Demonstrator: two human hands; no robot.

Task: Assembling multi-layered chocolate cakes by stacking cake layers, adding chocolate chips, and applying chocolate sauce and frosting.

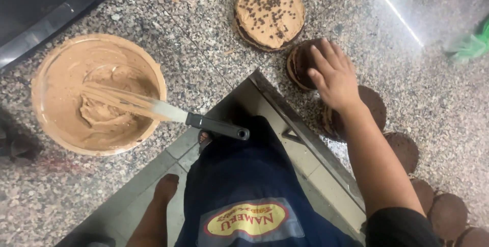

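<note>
Fingers of the right hand [333, 76] spread flat over a dark cake round [301, 63] on the granite worktop [204, 33], pressing rather than gripping. Left hand [165, 188] hangs low at the worktop edge; I cannot tell its fingers. A spatula [168, 112] rests in the frosting bowl [51, 68], handle outward for reach.

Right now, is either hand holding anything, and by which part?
Nothing is clearly held. The right hand lies flat on a dark cake round; the left hand hangs empty.

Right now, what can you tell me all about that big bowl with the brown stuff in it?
The bowl is round, see-through like glass, smeared inside with light brown, creamy frosting. It sits upright on the speckled granite counter, left of the cakes. A metal spatula with a black handle leans in it, blade sunk in frosting, handle sticking out over the rim. No hand touches it.
</note>
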